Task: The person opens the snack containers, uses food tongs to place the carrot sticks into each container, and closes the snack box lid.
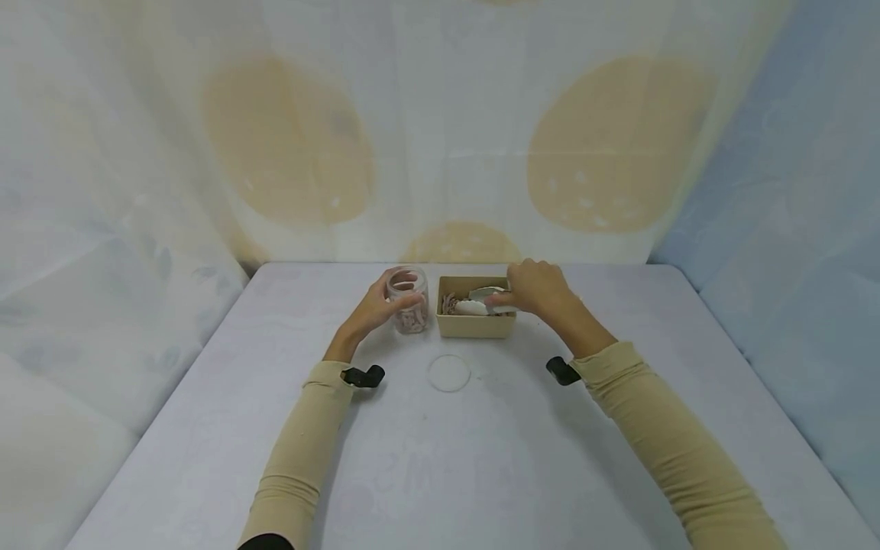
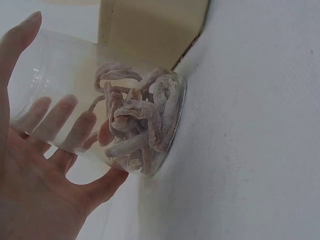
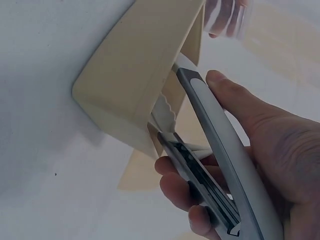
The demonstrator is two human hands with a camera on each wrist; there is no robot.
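My left hand point(image 1: 376, 307) wraps the clear jar point(image 1: 409, 309) at centre frame, steadying it upright on the table point(image 1: 206, 428) — dried pinkish strips point(image 2: 140, 125) fill its bottom. Just right of it sits the tan box point(image 1: 474, 325); my right hand point(image 1: 539, 289) grips tongs point(image 3: 215, 150) dipping into it. The lid point(image 1: 448, 373) lies below — set aside.

It looks like a staged recording booth: a pale table point(image 1: 481, 458) enclosed by hanging printed cloth point(image 1: 440, 137) (no room visible).
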